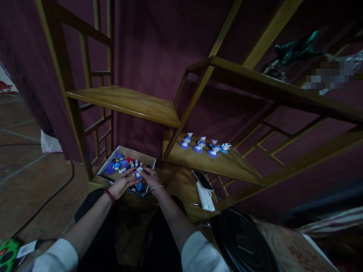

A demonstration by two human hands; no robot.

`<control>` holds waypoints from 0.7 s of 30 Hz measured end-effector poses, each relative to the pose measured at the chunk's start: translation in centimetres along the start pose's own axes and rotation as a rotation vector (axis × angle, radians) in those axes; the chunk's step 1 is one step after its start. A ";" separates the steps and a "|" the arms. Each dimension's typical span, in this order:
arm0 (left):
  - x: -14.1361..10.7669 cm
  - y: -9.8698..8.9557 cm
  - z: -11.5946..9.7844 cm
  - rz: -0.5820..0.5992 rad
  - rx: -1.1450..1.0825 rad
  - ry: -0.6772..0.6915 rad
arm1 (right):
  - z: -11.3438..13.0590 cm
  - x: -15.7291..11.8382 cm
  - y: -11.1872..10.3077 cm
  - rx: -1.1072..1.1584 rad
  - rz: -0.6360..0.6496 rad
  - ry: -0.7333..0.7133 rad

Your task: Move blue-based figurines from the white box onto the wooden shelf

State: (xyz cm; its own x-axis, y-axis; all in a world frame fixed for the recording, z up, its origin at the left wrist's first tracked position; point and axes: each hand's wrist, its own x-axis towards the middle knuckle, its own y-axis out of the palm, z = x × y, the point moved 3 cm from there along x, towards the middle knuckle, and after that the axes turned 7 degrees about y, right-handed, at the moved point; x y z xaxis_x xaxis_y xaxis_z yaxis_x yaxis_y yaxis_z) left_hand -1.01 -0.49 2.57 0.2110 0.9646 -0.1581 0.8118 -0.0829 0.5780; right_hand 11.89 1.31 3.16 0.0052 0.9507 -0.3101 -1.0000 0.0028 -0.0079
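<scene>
Small figurine (pixel 138 172) gripped upright between left hand (pixel 122 186) and right hand (pixel 151 178), above box (pixel 141 155); shelf (pixel 193 158) bearing similar figurines (pixel 199 146) set to right; right hand nearer.

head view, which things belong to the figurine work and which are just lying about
Seemingly in use:
held figurine
open box
boxed figurines
shelf figurines
wooden shelf

Probably just lying about:
smartphone
white object beneath it
green object, lower left
</scene>
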 end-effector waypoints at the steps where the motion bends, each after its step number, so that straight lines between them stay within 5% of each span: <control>1: 0.2 -0.1 0.0 -0.017 -0.014 0.003 | 0.0 0.3 0.0 0.012 -0.008 0.004; 6: 1.4 -0.6 0.3 -0.094 -0.045 0.010 | -0.7 1.8 0.1 0.103 -0.027 0.054; 21: 2.4 -0.4 0.6 -0.074 -0.153 0.059 | -0.6 2.7 0.8 0.470 0.068 0.170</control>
State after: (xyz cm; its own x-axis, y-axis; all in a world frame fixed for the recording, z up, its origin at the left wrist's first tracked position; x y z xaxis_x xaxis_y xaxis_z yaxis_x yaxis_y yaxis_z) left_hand -0.54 1.70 1.50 0.1179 0.9800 -0.1603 0.7306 0.0237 0.6824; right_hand 11.11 3.72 1.71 -0.0986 0.8897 -0.4458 -0.8926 0.1190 0.4349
